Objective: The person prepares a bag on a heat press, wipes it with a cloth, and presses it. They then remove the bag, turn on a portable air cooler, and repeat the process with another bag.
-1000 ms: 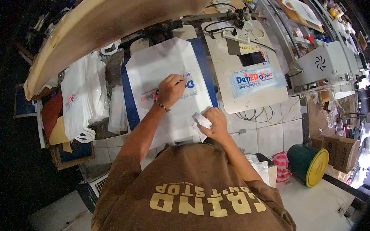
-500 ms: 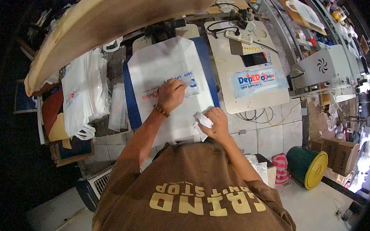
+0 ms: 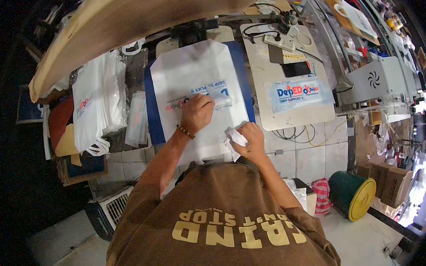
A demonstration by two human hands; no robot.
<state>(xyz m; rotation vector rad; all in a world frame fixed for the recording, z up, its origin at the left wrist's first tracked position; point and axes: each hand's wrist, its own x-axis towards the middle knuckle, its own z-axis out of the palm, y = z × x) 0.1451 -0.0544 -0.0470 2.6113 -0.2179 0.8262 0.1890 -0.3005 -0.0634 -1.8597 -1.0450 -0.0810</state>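
A white bag (image 3: 187, 67) with a flat printed front lies on a blue board (image 3: 240, 63) before me. On its print sits a clear transfer film (image 3: 221, 96), with blue and red lettering upside down from my side. My left hand (image 3: 197, 114), with a beaded bracelet at the wrist, is closed in a pinch at the film's left part; the fingertips hide the gripped edge. At the bag's near right corner, my right hand (image 3: 250, 140) is closed around a crumpled white cloth or paper (image 3: 235, 137), whose loose end hangs down.
A stack of white printed bags (image 3: 93, 99) lies left, beside clear film sheets (image 3: 136, 118). A cream board at right bears a printed film (image 3: 302, 95), a black phone (image 3: 296, 68) and a power strip (image 3: 279, 42). A large curved wooden panel (image 3: 132, 22) overhangs the far left.
The film's lettering shows more beside my left hand, which has shifted slightly down. My right hand still grips the crumpled white piece. The view has tilted a little.
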